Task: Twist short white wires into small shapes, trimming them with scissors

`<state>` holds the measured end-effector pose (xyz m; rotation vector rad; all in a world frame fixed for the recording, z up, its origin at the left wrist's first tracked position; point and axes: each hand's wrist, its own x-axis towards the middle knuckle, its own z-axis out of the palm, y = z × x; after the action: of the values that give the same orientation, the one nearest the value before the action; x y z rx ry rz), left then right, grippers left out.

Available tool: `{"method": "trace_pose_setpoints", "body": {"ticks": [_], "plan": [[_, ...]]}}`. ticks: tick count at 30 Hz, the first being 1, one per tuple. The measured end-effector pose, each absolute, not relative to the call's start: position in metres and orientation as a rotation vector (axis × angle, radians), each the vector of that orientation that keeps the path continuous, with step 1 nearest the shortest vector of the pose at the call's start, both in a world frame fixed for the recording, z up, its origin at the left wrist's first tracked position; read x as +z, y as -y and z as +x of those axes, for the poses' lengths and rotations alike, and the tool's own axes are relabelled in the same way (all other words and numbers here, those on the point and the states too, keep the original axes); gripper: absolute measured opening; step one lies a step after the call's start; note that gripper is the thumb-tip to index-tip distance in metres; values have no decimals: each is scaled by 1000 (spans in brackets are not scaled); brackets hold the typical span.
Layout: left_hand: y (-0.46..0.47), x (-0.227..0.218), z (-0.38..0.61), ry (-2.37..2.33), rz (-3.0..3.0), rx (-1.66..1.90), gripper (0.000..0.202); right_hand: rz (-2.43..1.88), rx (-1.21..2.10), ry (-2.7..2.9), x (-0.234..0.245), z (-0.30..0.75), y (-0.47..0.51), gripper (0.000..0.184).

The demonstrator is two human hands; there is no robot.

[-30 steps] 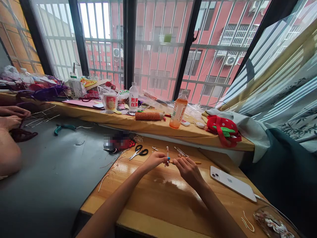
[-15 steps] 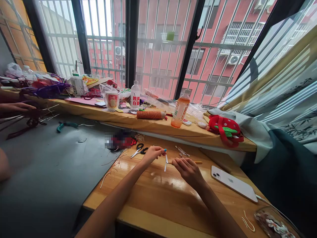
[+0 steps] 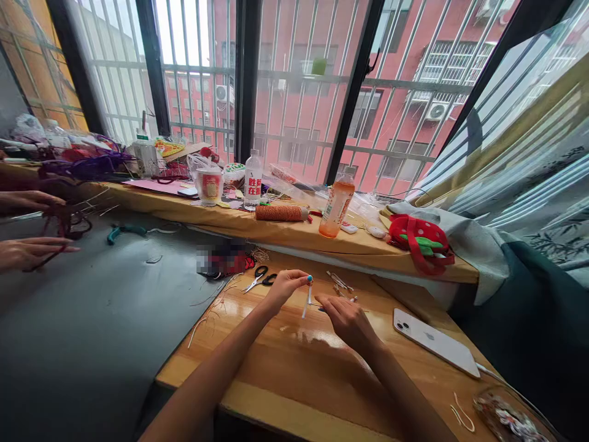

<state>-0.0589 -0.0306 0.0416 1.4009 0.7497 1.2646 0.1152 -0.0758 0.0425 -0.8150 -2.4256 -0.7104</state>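
My left hand [image 3: 286,288] is closed in a pinch on a piece of white cord [image 3: 309,296], which hangs down from the fingertips over the wooden table [image 3: 276,356]. Facing it, my right hand [image 3: 346,320] is closed around a thin crochet hook [image 3: 315,304]. The hook's slim tip meets the cord, and the fingers hide most of its handle. Behind the left hand lie black-handled scissors [image 3: 256,279]. Beyond the right hand are some loose pale cords [image 3: 339,281].
On the right lie a white phone [image 3: 435,341] and a cord loop [image 3: 461,414]. A ledge behind carries an orange-brown thread spool [image 3: 280,213], a drink bottle [image 3: 337,205] and a red bag [image 3: 421,239]. At far left, another person's hands [image 3: 32,252] work with dark strands.
My right hand has turned and shifted slightly left, so the hook's handle is now mostly covered. My left hand stays nearly in place. The other person's second hand has come into view.
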Motion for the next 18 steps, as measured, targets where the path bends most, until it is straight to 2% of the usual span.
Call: {"method": "trace_pose_setpoints", "body": {"ticks": [6, 18], "plan": [[32, 39, -57, -710, 1354, 1298, 19, -775, -525, 2329, 37, 114, 75, 10], [31, 37, -56, -682, 1295, 1323, 19, -861, -949, 2274, 42, 114, 77, 18]]}}
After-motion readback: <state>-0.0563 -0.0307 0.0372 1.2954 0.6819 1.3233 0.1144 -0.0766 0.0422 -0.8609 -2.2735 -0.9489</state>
